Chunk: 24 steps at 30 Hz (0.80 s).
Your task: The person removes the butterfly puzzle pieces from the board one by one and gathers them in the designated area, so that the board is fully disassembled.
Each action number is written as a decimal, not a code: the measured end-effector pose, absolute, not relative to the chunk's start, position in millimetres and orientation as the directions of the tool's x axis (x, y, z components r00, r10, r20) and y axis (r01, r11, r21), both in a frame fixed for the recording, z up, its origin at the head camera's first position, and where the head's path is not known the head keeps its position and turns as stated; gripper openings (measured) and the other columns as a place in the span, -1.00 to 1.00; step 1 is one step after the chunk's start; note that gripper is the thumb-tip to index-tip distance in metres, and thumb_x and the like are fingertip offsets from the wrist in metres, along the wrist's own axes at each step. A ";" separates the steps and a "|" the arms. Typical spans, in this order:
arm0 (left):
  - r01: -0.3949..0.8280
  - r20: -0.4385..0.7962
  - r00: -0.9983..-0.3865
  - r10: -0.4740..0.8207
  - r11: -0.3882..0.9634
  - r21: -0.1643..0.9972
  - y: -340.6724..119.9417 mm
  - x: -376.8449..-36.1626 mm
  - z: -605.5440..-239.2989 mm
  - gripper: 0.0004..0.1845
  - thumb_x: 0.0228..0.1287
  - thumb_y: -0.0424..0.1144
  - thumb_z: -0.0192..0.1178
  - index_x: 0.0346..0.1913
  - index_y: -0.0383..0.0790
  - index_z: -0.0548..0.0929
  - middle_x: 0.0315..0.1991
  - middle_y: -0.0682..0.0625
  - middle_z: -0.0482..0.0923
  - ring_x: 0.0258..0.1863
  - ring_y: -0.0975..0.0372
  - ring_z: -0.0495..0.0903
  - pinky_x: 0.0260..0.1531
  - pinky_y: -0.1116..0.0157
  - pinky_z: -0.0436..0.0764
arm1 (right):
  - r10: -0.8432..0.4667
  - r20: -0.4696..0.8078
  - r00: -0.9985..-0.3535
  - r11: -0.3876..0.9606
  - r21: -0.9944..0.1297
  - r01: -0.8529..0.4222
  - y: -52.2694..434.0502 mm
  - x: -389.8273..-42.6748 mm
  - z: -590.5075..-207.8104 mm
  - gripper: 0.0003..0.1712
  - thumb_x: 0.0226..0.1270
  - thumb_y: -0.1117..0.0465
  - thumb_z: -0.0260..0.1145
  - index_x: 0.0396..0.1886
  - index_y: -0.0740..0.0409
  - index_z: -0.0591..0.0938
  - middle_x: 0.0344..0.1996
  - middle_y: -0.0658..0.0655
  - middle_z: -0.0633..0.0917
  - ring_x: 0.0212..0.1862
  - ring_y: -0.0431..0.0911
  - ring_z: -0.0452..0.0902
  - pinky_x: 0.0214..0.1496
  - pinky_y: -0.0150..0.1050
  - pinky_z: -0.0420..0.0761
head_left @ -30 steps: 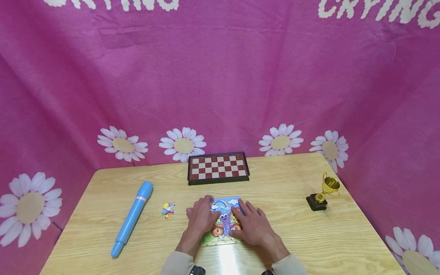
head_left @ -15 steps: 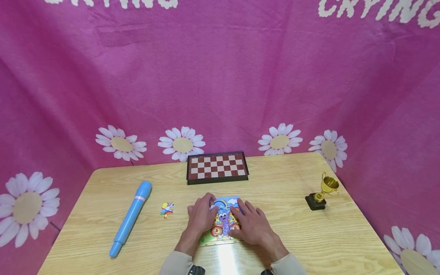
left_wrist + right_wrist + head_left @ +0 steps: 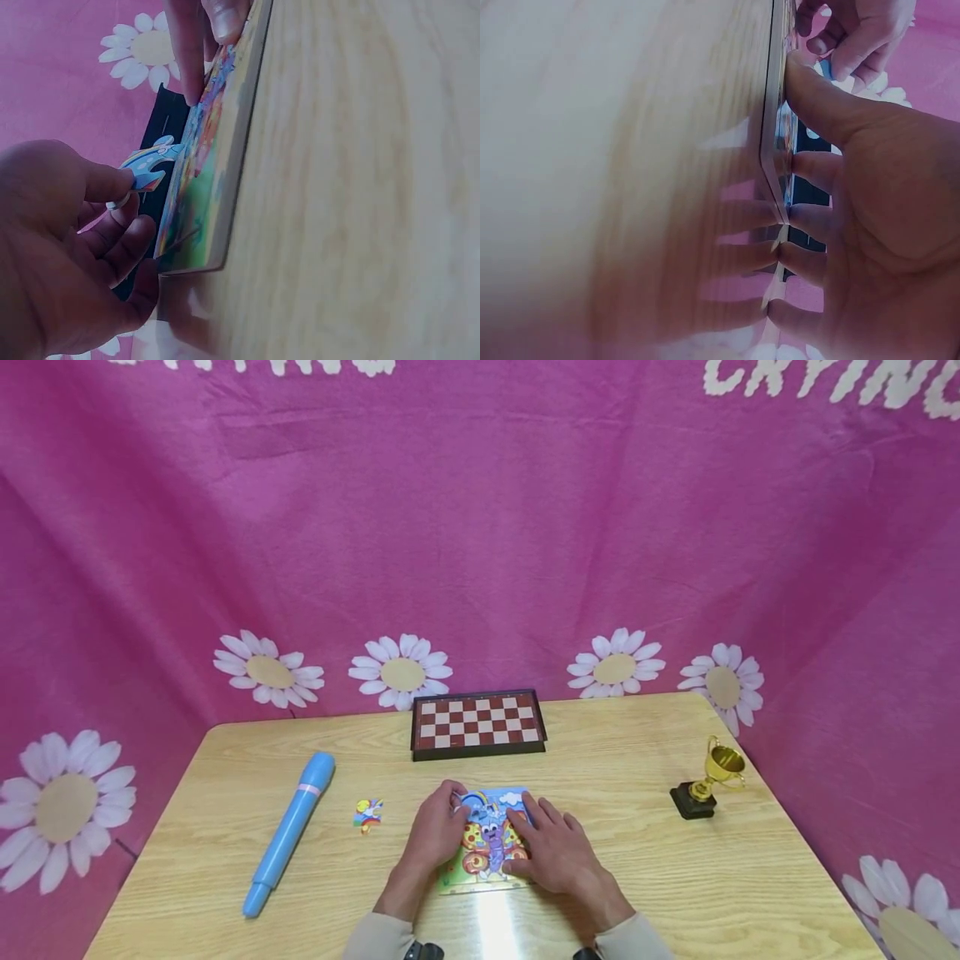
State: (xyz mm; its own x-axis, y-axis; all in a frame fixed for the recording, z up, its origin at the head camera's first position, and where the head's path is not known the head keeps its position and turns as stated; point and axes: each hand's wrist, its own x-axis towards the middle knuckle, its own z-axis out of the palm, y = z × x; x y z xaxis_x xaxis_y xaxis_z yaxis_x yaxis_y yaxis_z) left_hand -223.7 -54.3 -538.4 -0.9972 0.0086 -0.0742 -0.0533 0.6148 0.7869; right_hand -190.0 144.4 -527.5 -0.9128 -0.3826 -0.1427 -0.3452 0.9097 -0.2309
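Observation:
A colourful butterfly jigsaw board (image 3: 489,847) lies near the table's front edge, seen edge-on in the left wrist view as puzzle board (image 3: 217,142) and in the right wrist view as board (image 3: 774,112). My left hand (image 3: 438,827) pinches a blue rainbow puzzle piece (image 3: 150,166) between thumb and fingers at the board's upper left corner, piece (image 3: 471,800). My right hand (image 3: 551,852) lies flat on the board's right side, its fingers (image 3: 810,217) straight and pressing down. A loose puzzle piece (image 3: 367,814) lies to the left.
A blue oversized pen (image 3: 288,833) lies on the left of the wooden table (image 3: 675,893). A folded chessboard (image 3: 477,724) sits at the back centre, a small gold trophy (image 3: 705,781) at the right. Pink daisy cloth (image 3: 480,527) hangs behind.
The left hand's fingers have curled and lifted the blue rainbow piece at the board's upper left corner. The right hand stays flat on the board.

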 end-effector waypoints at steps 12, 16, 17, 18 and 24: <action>-0.093 -0.102 -0.995 -0.019 0.581 0.809 -51.5 -223.1 -540.3 -0.85 0.35 -0.24 0.12 -0.06 -0.09 0.50 -0.34 0.06 0.45 -0.38 0.25 0.42 -0.34 0.31 0.38 | -0.355 -0.146 -0.923 0.919 -0.237 -0.316 149.8 -187.8 -527.6 -0.13 0.22 -0.34 0.20 0.44 -0.04 0.31 0.49 0.21 0.19 0.50 0.15 0.10 0.37 0.24 0.20; -0.091 -0.099 -0.995 -0.015 0.553 0.828 -52.4 -224.4 -541.3 -0.85 0.35 -0.25 0.11 -0.06 -0.10 0.50 -0.34 0.05 0.44 -0.37 0.25 0.42 -0.34 0.32 0.38 | -0.348 -0.147 -0.926 0.920 -0.241 -0.308 150.2 -187.3 -527.4 -0.12 0.22 -0.33 0.21 0.44 -0.03 0.31 0.49 0.21 0.19 0.49 0.15 0.11 0.36 0.25 0.20; -0.088 -0.097 -0.995 -0.013 0.546 0.833 -52.6 -224.9 -541.3 -0.85 0.34 -0.25 0.12 -0.06 -0.10 0.50 -0.34 0.05 0.44 -0.37 0.24 0.42 -0.35 0.33 0.39 | -0.345 -0.147 -0.927 0.922 -0.241 -0.305 150.3 -187.1 -527.6 -0.12 0.21 -0.33 0.22 0.44 -0.03 0.31 0.49 0.21 0.19 0.49 0.15 0.11 0.36 0.25 0.20; -0.086 -0.096 -0.995 -0.010 0.541 0.836 -52.8 -225.2 -541.1 -0.84 0.34 -0.25 0.12 -0.06 -0.11 0.51 -0.34 0.04 0.45 -0.37 0.24 0.42 -0.35 0.33 0.39 | -0.342 -0.149 -0.928 0.922 -0.241 -0.302 150.2 -187.0 -527.7 -0.12 0.21 -0.33 0.22 0.44 -0.03 0.31 0.49 0.21 0.19 0.49 0.16 0.10 0.36 0.26 0.20; -0.094 -0.111 -0.994 -0.001 0.536 0.839 -60.5 -226.3 -537.1 -0.83 0.39 -0.24 0.08 -0.01 -0.10 0.49 -0.33 0.03 0.44 -0.35 0.24 0.42 -0.35 0.34 0.39 | -0.337 -0.154 -0.929 0.924 -0.242 -0.295 149.8 -186.4 -527.4 -0.11 0.21 -0.34 0.22 0.44 -0.02 0.31 0.50 0.20 0.18 0.49 0.16 0.10 0.36 0.26 0.19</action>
